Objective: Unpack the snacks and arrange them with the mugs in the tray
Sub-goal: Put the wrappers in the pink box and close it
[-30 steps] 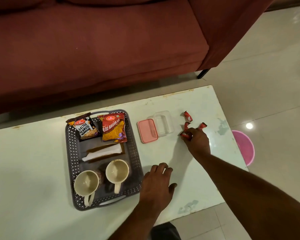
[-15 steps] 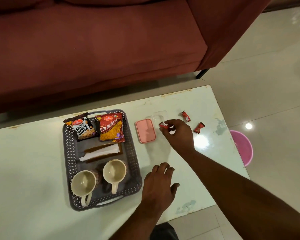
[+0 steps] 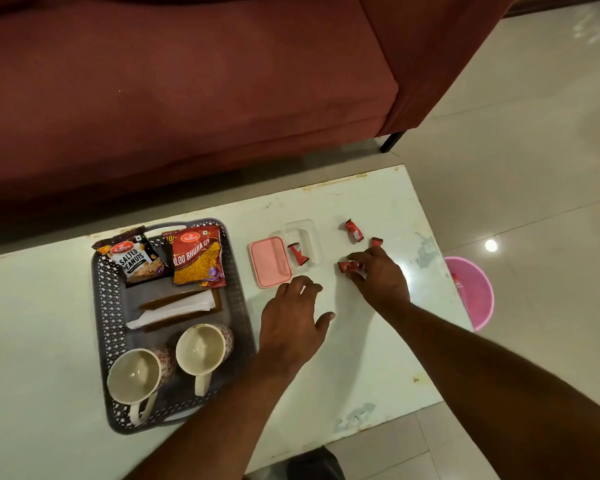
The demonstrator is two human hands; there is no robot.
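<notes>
A grey tray (image 3: 99, 306) sits on the left of the white table. It holds a salted peanuts packet (image 3: 136, 259), an aloo bhujia packet (image 3: 196, 259), folded napkins (image 3: 174, 308) and two empty mugs (image 3: 136, 379) (image 3: 201, 348). Right of the tray lies a pink lid (image 3: 269, 261) beside a clear box (image 3: 310, 233) with one red candy (image 3: 298, 253) inside. My right hand (image 3: 381, 278) pinches another red candy (image 3: 346, 266) on the table. Two more candies (image 3: 354, 230) (image 3: 376, 241) lie just beyond it. My left hand (image 3: 293, 323) rests spread on the table near the lid.
A maroon sofa (image 3: 187, 98) runs along the table's far side, its black leg (image 3: 392, 142) near the far right corner. A pink bucket (image 3: 475, 292) stands on the tiled floor past the table's right edge.
My right hand dropped a candy into the clear box and moved back right, where it now pinches another candy. My left hand slid forward toward the pink lid.
</notes>
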